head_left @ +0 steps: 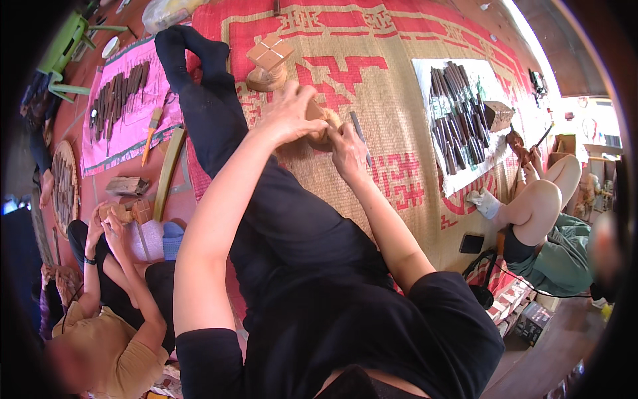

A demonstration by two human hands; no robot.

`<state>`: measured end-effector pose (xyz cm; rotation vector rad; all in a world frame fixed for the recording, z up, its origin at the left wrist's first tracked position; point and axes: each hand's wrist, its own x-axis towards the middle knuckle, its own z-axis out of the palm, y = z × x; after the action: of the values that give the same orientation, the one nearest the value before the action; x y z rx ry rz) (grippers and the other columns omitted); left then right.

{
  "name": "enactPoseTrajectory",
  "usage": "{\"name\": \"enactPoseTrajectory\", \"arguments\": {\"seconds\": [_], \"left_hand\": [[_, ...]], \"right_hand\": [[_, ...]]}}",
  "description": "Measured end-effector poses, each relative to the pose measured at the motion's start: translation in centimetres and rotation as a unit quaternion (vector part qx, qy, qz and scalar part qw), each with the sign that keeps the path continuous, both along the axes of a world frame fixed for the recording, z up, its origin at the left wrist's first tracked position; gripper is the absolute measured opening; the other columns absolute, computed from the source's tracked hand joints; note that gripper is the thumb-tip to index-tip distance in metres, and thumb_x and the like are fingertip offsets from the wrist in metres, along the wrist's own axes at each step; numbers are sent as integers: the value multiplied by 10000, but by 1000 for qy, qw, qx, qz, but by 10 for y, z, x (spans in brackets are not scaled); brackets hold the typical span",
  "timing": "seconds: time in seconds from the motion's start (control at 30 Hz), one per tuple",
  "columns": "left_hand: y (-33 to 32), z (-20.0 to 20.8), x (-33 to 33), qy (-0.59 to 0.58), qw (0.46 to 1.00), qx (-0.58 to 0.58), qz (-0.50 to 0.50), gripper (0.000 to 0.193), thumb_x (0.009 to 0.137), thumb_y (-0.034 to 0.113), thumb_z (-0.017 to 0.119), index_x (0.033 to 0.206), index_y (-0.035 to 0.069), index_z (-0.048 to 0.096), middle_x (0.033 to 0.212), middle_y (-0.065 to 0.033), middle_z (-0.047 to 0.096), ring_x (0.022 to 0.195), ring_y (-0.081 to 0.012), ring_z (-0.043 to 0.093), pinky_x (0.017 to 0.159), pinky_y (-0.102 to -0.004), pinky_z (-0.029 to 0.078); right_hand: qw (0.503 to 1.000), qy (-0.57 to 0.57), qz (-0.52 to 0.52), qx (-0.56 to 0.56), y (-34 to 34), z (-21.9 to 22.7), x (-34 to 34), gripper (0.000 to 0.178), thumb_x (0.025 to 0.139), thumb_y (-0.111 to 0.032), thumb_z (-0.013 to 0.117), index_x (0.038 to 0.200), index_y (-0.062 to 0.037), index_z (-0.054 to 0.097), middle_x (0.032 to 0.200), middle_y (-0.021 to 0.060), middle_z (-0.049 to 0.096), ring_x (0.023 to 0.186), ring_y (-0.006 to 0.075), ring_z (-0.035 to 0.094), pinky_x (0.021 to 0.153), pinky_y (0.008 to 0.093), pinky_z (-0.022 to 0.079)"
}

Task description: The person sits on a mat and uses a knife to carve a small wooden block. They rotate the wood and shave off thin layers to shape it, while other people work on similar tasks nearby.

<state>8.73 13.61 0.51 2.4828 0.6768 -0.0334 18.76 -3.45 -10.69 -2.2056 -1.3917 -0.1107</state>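
Above my outstretched legs, both hands meet at a light-brown carved wooden piece, partly covered by my fingers. My left hand curves over its left side and top, thumb against it, gripping it. My right hand is closed in a pinch at its right side; whatever those fingers may hold is too small to make out. Just right of that hand, a thin dark flat bar lies on the mat. Beyond my left hand stands another wooden piece with a block-like top marked by pale crossing lines.
On the right, many dark-handled carving tools lie on a white sheet beside a wooden block. More tools rest on a pink cloth at left, near a brush. Co-workers sit on both sides, each handling a wooden piece. A phone lies on the woven mat.
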Motion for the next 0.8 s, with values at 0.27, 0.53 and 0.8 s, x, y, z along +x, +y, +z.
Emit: {"name": "enactPoseTrajectory", "arguments": {"seconds": [0.27,0.53,0.8], "left_hand": [[-19,1,31,5,1000,21,12,584,709,425,711,1201,173,524,1181,-127,456,1089,-370,526,880,-512,457],[-46,-14,37,0,996,90,-26,579,692,389,743,1204,189,560,1178,-106,464,1089,-322,515,855,-502,483],[-46,-16,31,-44,994,96,-22,647,682,501,760,1219,202,559,1196,-94,470,1111,-314,505,874,-525,454]], "right_hand": [[996,66,-46,-49,-32,11,13,355,843,-25,585,1117,-220,698,877,54,543,748,249,611,653,374,518],[996,52,29,-65,-38,-29,-21,345,816,25,528,1095,-130,660,970,94,554,756,310,633,679,418,537],[993,87,-81,-6,-28,-5,14,218,845,-62,594,1034,-118,687,927,102,579,757,317,638,646,424,527]]}}
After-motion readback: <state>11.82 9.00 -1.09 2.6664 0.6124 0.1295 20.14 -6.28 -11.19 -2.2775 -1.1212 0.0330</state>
